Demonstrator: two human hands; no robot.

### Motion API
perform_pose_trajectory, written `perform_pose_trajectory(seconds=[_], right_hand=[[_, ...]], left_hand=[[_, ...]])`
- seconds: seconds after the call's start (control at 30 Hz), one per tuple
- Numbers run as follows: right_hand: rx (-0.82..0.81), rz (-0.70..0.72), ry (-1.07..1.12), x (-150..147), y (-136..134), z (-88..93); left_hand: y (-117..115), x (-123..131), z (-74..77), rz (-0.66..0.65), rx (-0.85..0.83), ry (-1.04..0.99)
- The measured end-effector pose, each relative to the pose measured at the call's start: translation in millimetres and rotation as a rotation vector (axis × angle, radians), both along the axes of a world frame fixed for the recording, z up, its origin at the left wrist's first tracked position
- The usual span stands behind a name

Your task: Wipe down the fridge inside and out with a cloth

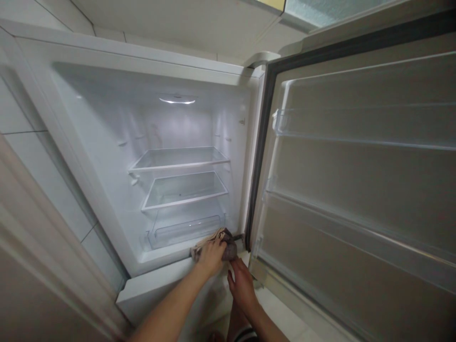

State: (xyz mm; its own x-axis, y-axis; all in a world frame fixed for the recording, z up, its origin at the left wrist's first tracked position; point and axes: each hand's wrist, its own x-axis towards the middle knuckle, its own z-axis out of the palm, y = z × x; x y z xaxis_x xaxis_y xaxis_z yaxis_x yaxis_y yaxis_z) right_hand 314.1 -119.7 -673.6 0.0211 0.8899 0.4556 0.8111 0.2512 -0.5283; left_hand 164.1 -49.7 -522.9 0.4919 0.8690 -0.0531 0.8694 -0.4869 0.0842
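Head view: at lower centre of the frame, the left hand [211,256] presses a crumpled cloth [221,242] onto the refrigerator's bottom sill [160,259], its long axis running left–right. The right hand [242,285], fingers loosely extended, touches the cloth from below.

Home kitchen: open white fridge [153,156] with glass shelves [178,159], door racks [356,133], tiled wall [21,118] alongside.

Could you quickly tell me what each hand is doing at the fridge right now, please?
Left hand: closed on the cloth, pressing it on the fridge's bottom ledge.
Right hand: open, holding nothing, just below the cloth.
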Motion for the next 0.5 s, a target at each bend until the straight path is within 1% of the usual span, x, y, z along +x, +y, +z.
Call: perform_pose_trajectory(seconds=[0.13,0.2,0.23,0.27,0.33,0.5], right_hand=[[-0.037,0.054,-0.034,5,-1,8.4],[-0.054,0.073,-0.042,6,-1,9.4],[-0.068,0.071,-0.044,5,-1,9.6],[-0.082,0.061,-0.045,4,-1,9.7],[-0.114,0.045,-0.049,3,-2,10.3],[-0.195,0.058,-0.044,1,-7,17.2]], left_hand=[[-8,-44,7.0,0.164,-0.012,-0.007],[-11,-53,7.5,0.223,-0.022,-0.029],[-10,-53,7.0,0.237,-0.033,-0.048],[-9,-49,6.1,0.243,-0.047,-0.074],[-2,-32,3.8,0.235,-0.087,-0.147],[24,34,2.9,0.192,-0.212,-0.443]])
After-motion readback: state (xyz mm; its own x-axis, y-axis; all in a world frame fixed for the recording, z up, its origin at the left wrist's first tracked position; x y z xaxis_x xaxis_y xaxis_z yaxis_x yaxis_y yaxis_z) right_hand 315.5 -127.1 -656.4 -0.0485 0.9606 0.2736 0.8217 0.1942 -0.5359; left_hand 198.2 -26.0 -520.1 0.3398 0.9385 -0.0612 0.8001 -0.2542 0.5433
